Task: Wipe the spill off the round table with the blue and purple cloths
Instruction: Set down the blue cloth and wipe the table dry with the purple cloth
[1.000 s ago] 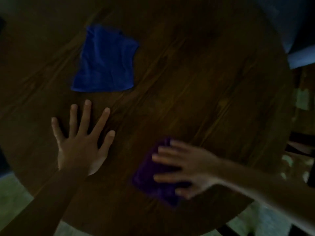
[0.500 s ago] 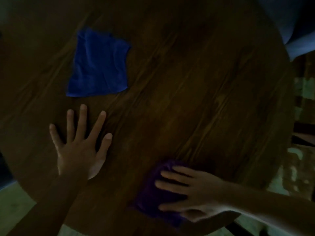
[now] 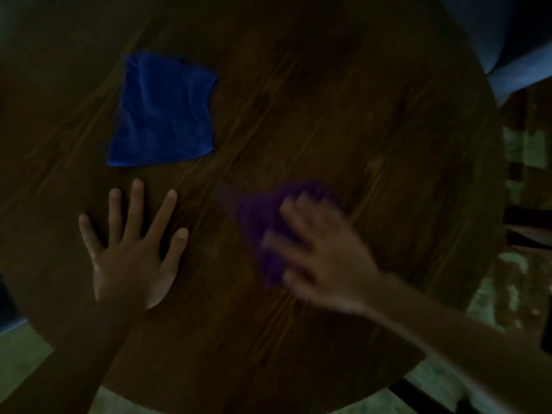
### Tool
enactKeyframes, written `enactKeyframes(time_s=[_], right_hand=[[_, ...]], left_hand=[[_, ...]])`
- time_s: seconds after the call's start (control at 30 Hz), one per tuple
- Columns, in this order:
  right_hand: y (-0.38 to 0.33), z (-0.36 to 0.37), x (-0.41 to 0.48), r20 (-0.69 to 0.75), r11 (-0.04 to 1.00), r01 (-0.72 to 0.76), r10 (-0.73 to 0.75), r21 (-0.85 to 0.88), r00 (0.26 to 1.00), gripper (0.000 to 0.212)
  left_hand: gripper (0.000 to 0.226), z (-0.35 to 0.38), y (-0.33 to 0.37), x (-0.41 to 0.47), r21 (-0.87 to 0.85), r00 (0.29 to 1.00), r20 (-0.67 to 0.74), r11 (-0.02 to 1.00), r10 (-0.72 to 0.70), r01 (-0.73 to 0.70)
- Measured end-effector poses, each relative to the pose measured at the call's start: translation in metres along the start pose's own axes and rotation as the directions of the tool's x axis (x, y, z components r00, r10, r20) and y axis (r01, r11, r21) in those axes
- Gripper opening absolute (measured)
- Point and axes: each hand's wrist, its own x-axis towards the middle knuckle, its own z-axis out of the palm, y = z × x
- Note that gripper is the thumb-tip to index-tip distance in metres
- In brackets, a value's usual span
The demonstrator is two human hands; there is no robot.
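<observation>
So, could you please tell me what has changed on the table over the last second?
The right hand slid the purple cloth toward the near edge, then back away toward the middle of the table. The left hand stayed flat, and the blue cloth lay untouched.

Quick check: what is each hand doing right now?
Left hand: open, flat on the table, holding nothing.
Right hand: fingers spread, pressing on the purple cloth; blurred.
</observation>
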Motion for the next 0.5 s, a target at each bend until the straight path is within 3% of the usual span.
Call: enactKeyframes(time_s=[0.03,0.1,0.13,0.17,0.23,0.3,0.33,0.37,0.4,0.43,0.47,0.5], right_hand=[[-0.03,0.003,-0.023,0.103,0.975,0.222,-0.223,0.019,0.969,0.066],[-0.036,0.004,-0.051,0.269,0.812,0.583,-0.56,-0.005,0.783,0.067],[-0.014,0.001,-0.053,0.288,0.731,0.682,-0.649,-0.02,0.704,0.068],[0.015,-0.002,-0.05,0.275,0.718,0.695,-0.663,-0.028,0.696,0.07],[0.086,-0.015,-0.028,0.178,0.853,0.519,-0.505,-0.044,0.845,0.069],[0.143,-0.032,0.004,0.045,0.983,0.163,-0.16,-0.086,0.986,0.069],[0.157,-0.039,0.025,0.001,0.995,-0.076,0.077,-0.072,0.997,0.07],[0.159,-0.041,0.05,-0.033,0.945,-0.326,0.325,-0.039,0.945,0.069],[0.15,-0.038,0.075,-0.069,0.851,-0.526,0.524,-0.01,0.849,0.068],[0.132,-0.037,0.096,-0.098,0.767,-0.642,0.64,0.013,0.762,0.067],[0.111,-0.034,0.109,-0.131,0.734,-0.679,0.676,0.024,0.725,0.066],[0.089,-0.028,0.11,-0.151,0.757,-0.653,0.647,0.011,0.747,0.066]], left_hand=[[0.066,0.0,0.001,0.0,-0.003,1.0,-0.005,1.0,0.004,-0.004],[0.066,-0.001,0.003,0.001,-0.004,1.0,-0.009,1.0,0.015,-0.015],[0.065,0.0,0.004,0.001,-0.004,1.0,-0.014,1.0,0.021,-0.021],[0.065,0.001,0.005,0.0,-0.011,0.999,-0.024,1.0,0.024,-0.025],[0.064,0.004,0.003,0.0,-0.024,0.999,-0.044,0.999,0.026,-0.027],[0.064,0.005,0.001,0.001,-0.027,0.998,-0.048,0.999,0.039,-0.04],[0.064,0.005,0.0,0.001,-0.031,0.998,-0.047,0.998,0.046,-0.048],[0.063,0.006,-0.001,0.002,-0.031,0.997,-0.049,0.998,0.056,-0.058],[0.063,0.007,-0.002,0.001,-0.025,0.996,-0.053,0.997,0.067,-0.069],[0.063,0.008,-0.004,0.001,-0.02,0.996,-0.055,0.997,0.076,-0.078],[0.063,0.009,-0.005,0.001,-0.02,0.996,-0.052,0.997,0.078,-0.079],[0.063,0.01,-0.007,0.0,-0.026,0.996,-0.048,0.997,0.077,-0.078]])
